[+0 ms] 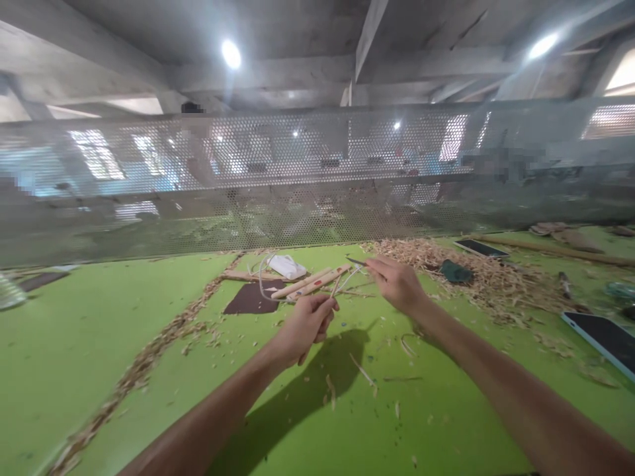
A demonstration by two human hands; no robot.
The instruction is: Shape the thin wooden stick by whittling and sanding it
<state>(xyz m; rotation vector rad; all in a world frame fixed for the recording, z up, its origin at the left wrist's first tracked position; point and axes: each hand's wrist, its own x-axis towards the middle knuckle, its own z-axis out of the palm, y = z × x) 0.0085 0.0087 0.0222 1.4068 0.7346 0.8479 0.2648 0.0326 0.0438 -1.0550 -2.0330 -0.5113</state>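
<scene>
My left hand (308, 325) is closed on a thin wooden stick (336, 285), which points up from its fingertips above the green table (377, 423). Farther right and a little higher, my right hand (394, 281) grips a small knife (355, 261), its dark blade pointing left past the fingers. The blade and the stick look apart. Behind my left hand lie pale wooden strips (312, 284) with red and blue marks, beside a dark brown sheet (251, 299). Loose thin shavings (363, 370) lie below the hands.
A white device (286, 266) with a cable lies behind the strips. Wood shavings (421, 258) are heaped at the back right, with a dark green cloth (455, 272). Phones (602, 337) lie at the right. A perforated metal screen (307, 211) borders the back; people show behind it.
</scene>
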